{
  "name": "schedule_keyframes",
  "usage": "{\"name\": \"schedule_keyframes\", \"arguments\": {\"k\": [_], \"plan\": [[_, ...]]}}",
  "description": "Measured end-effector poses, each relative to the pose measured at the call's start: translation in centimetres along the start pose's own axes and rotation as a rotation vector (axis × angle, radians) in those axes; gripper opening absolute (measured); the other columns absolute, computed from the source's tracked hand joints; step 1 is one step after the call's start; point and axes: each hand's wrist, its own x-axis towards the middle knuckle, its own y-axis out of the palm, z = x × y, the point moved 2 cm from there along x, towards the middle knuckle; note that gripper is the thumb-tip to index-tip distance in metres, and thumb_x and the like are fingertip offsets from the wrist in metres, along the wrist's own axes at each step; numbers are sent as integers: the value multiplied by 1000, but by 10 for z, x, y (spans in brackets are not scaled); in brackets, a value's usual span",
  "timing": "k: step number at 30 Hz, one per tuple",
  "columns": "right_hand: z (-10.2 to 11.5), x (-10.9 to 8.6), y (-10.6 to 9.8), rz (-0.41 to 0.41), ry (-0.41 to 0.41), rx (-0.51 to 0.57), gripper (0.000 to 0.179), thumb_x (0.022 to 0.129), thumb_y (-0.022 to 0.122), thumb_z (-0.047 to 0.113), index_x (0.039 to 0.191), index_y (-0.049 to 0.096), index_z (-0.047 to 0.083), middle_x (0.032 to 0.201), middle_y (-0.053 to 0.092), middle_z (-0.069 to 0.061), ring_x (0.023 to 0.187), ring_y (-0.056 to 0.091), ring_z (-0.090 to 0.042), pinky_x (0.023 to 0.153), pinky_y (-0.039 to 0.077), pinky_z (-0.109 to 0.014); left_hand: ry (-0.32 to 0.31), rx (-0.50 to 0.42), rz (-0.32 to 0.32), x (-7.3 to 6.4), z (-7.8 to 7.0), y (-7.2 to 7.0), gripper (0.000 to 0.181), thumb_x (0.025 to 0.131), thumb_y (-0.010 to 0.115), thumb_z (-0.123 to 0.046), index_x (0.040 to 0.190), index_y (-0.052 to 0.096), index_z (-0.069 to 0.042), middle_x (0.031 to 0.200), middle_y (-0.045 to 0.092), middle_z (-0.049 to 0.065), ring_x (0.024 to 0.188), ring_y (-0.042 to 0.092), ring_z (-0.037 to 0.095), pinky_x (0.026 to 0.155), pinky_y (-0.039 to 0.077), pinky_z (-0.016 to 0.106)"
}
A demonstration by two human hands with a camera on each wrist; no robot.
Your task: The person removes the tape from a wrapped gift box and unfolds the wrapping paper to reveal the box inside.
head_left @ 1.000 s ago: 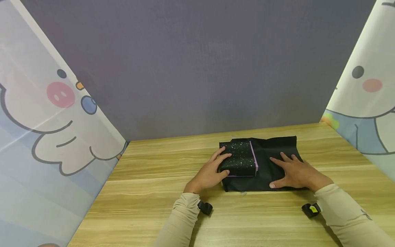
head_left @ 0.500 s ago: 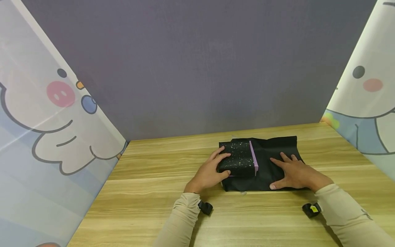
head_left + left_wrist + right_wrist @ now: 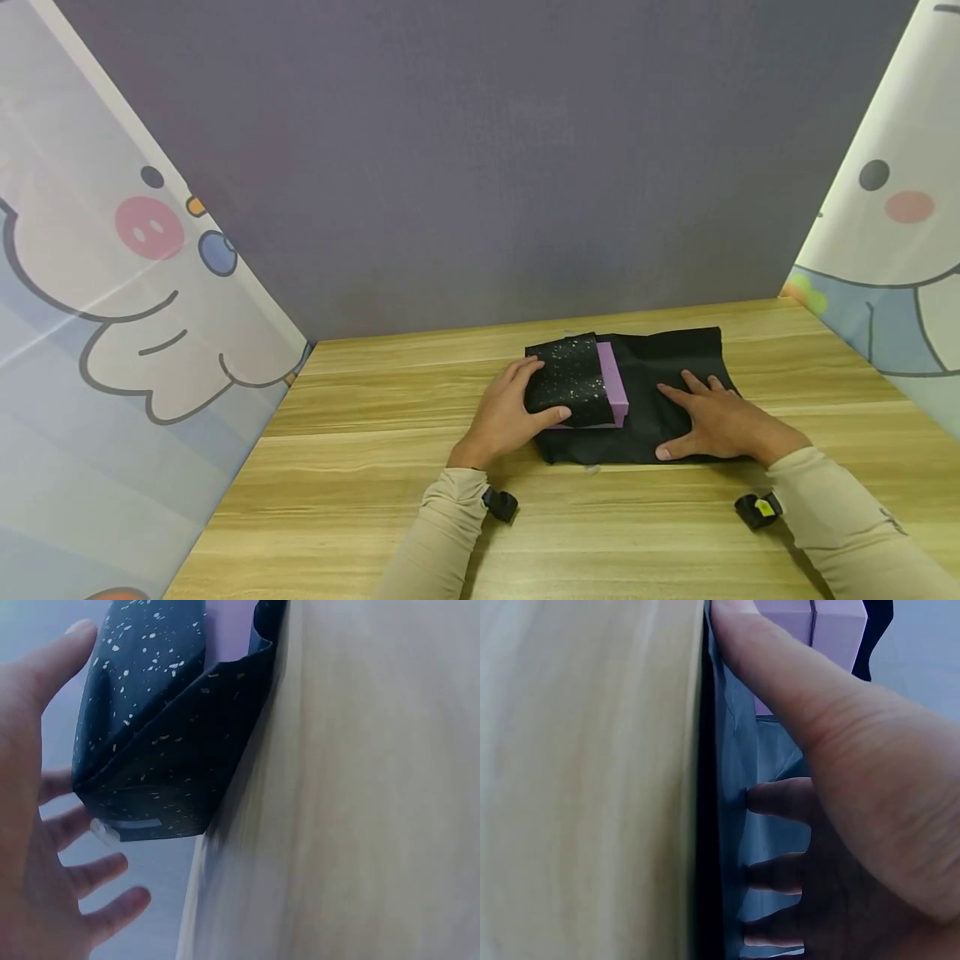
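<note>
A lilac box (image 3: 613, 383) sits on a sheet of black wrapping paper (image 3: 648, 358). A white-speckled flap of that paper (image 3: 576, 379) lies over the box's top and left part, with a lilac strip bare at the right. At the box's left end my left hand (image 3: 501, 421) touches the flap, thumb on the near top edge and fingers extended. The left wrist view shows a folded, slanting paper end (image 3: 161, 780) beside the fingers. My right hand (image 3: 716, 423) lies spread on the sheet right of the box, fingertips pressing the paper in the right wrist view.
Everything lies on a wood-grain table (image 3: 360, 467), with a grey panel (image 3: 480, 167) behind it. Printed cartoon sheets (image 3: 150, 292) stand at both sides. A small clear scrap (image 3: 592, 469) lies by the paper's near edge.
The speckled flap has shifted left, and more of the box's lilac top shows at its right. My left fingers have drawn left towards the box's end. My right hand stays in place.
</note>
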Motion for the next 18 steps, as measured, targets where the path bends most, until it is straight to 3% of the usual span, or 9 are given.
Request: {"name": "schedule_keyframes", "arguments": {"k": [7, 14, 18], "plan": [[0, -1, -1, -5, -3, 5, 115, 68, 71, 79, 148, 46, -1, 147, 26, -46, 124, 23, -76, 92, 30, -80, -50, 128, -46, 0, -2, -1, 97, 81, 55, -82, 155, 38, -22, 149, 43, 4, 138, 41, 27, 112, 31, 54], [1, -1, -1, -4, -5, 7, 116, 68, 69, 81, 148, 46, -1, 147, 26, -46, 124, 24, -76, 91, 31, -80, -106, 119, -63, -1, 0, -3, 102, 79, 51, -87, 156, 37, -21, 141, 47, 7, 127, 51, 28, 105, 40, 51], [1, -1, 0, -7, -3, 2, 117, 67, 68, 82, 147, 47, -1, 147, 27, -46, 124, 24, -76, 91, 31, -80, -82, 95, -129, -1, 2, -6, 96, 82, 55, -81, 154, 41, -19, 135, 52, 7, 120, 55, 28, 99, 45, 50]]}}
